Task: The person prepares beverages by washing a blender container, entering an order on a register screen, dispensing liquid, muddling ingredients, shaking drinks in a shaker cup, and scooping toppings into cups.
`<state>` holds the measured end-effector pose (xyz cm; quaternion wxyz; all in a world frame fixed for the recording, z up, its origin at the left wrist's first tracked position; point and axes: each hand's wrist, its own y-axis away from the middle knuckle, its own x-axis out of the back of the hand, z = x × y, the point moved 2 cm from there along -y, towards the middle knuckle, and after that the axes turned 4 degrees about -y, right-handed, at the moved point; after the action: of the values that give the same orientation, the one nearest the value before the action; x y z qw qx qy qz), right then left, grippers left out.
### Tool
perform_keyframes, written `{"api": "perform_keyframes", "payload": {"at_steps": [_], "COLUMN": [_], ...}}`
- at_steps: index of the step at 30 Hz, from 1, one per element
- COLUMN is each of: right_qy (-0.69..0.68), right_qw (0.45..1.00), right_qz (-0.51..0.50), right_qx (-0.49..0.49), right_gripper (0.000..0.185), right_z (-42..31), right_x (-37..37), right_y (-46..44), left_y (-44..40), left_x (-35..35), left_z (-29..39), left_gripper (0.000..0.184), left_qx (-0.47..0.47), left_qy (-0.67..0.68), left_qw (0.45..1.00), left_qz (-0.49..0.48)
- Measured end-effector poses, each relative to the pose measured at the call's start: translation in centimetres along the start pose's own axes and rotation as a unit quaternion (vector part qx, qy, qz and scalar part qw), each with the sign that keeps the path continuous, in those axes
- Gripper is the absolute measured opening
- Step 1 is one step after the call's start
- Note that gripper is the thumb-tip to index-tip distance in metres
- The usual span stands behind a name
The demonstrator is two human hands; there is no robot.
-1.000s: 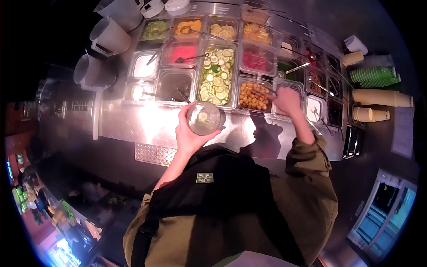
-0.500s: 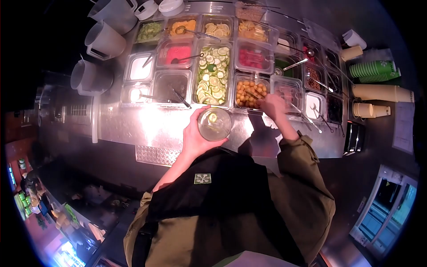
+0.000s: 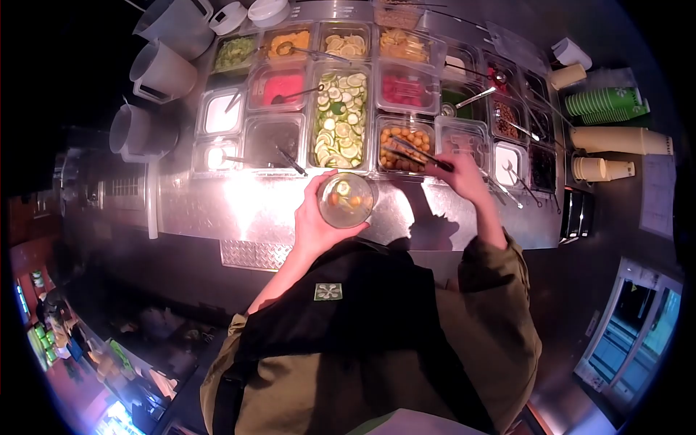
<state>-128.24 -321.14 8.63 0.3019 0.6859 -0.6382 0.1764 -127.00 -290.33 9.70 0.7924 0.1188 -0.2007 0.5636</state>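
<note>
One pair of tongs (image 3: 436, 163), gripped in the right hand (image 3: 464, 175), points left over a tub (image 3: 397, 175) of orange balls (image 3: 419, 135), the left hand (image 3: 313, 223) clasping a cup (image 3: 346, 212) leftward and nearer the body.

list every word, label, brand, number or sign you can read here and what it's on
Readable words, brands or numbers: none.
Patch on the black apron: a pale flower-like symbol, no letters I can make out.
Green cups: white marking, too small to read.
Pale sheet at the right: no print legible.
Yellow triangle at the lower right: too small to read.
</note>
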Motion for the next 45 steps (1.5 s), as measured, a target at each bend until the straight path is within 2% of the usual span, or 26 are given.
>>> {"api": "perform_keyframes", "payload": {"at_steps": [2,5,8,9,10,11,13,16,19,20,21,22,24,25,26,27,28,30,33,34,35,37,39,41,42,45], "right_qy": [0.238,0.306,0.297,0.205,0.098,0.025,-0.101,0.101,-0.019,-0.026,-0.049,0.103,0.086,0.049,0.054,0.064,-0.066,0.038,-0.068,-0.038,-0.073,-0.302,-0.305,-0.210,-0.191,-0.105], "right_qw": [0.970,0.951,0.947,0.966,0.984,0.998,0.994,0.968,0.994,0.999,0.997,0.994,0.991,0.993,0.983,0.983,0.965,0.955,0.957,0.986,0.974,0.914,0.857,0.856,0.813,0.785], "right_qz": [0.018,0.003,0.100,0.141,0.132,0.056,0.027,-0.001,-0.012,0.009,0.049,0.047,0.104,0.106,0.173,0.174,0.253,0.294,0.282,0.152,0.204,0.170,0.249,0.358,0.415,0.526], "right_qx": [-0.051,-0.051,0.068,0.071,0.063,-0.009,0.030,0.230,0.104,0.032,0.025,-0.010,0.002,0.003,0.021,-0.011,0.012,-0.005,0.016,-0.060,-0.061,-0.211,-0.332,-0.307,-0.361,-0.308], "right_gripper": [0.033,0.035,0.026,0.024,0.023,0.022,0.022,0.025,0.035,0.034,0.036,0.038,0.028,0.021,0.021,0.022,0.023,0.028,0.031,0.020,0.023,0.033,0.034,0.023,0.024,0.041], "right_z": [4.9,7.1,6.2,5.9,3.7,0.1,-4.8,-9.5,-6.5,-4.7,-0.9,4.3,9.6,12.2,15.3,13.3,14.7,10.0,13.9,16.5,18.2,23.0,30.5,41.8,43.1,53.4], "right_x": [-3.1,-7.2,-6.4,-5.1,-3.0,-0.6,1.1,0.5,1.9,2.0,0.6,-1.7,-7.4,-10.2,-13.9,-13.3,-15.1,-10.0,-7.5,-6.3,-5.7,-3.1,-0.7,1.1,4.0,9.9], "right_y": [-2.4,-4.9,-3.4,-2.4,-0.7,1.1,4.3,5.3,4.3,3.9,3.3,2.1,1.0,0.1,-1.0,0.6,0.9,7.7,17.3,20.3,24.2,32.1,37.8,42.2,44.1,45.6], "left_y": [0.0,0.1,0.2,0.2,0.3,0.2,0.2,0.5,0.9,1.4,2.1,2.9,6.7,9.4,12.4,16.3,19.0,23.9,27.0,27.1,26.9,25.8,24.2,22.0,20.8,17.4], "left_x": [-0.1,0.0,0.1,0.0,-0.1,-0.1,-0.1,-0.2,-0.3,-0.5,-0.7,-0.8,-0.5,-0.6,-1.0,-0.9,-1.8,-5.6,-11.8,-14.2,-16.2,-20.6,-25.4,-30.3,-32.9,-40.0], "left_z": [-0.1,-0.2,-0.3,-0.4,-0.5,-0.4,-0.1,0.7,0.0,-0.1,0.4,0.6,0.7,-0.8,-1.8,-7.4,-11.0,-14.4,-15.5,-15.2,-14.5,-12.4,-8.8,-4.2,-1.8,5.2], "left_gripper": [0.101,0.101,0.101,0.100,0.100,0.100,0.099,0.097,0.104,0.108,0.118,0.124,0.109,0.095,0.070,0.056,0.055,0.054,0.052,0.051,0.051,0.049,0.048,0.047,0.047,0.049], "left_qx": [-0.011,-0.018,-0.018,-0.027,-0.034,-0.038,-0.047,-0.068,-0.042,-0.031,-0.016,-0.018,0.015,0.063,0.090,0.130,0.209,0.390,0.498,0.504,0.502,0.485,0.447,0.402,0.376,0.244], "left_qy": [0.006,0.010,0.011,0.002,-0.006,-0.018,-0.041,-0.093,-0.099,-0.098,-0.117,-0.072,-0.062,-0.020,-0.008,0.054,0.079,0.088,0.097,0.103,0.110,0.115,0.109,0.102,0.088,0.083], "left_qw": [1.000,1.000,1.000,1.000,0.999,0.999,0.997,0.991,0.992,0.993,0.990,0.993,0.985,0.974,0.965,0.962,0.953,0.906,0.861,0.857,0.857,0.862,0.877,0.893,0.901,0.917], "left_qz": [0.003,0.001,-0.001,0.006,0.013,0.022,0.035,0.063,0.067,0.062,0.084,0.097,0.159,0.217,0.248,0.234,0.205,0.137,0.029,-0.001,-0.033,-0.088,-0.136,-0.175,-0.199,-0.303]}}
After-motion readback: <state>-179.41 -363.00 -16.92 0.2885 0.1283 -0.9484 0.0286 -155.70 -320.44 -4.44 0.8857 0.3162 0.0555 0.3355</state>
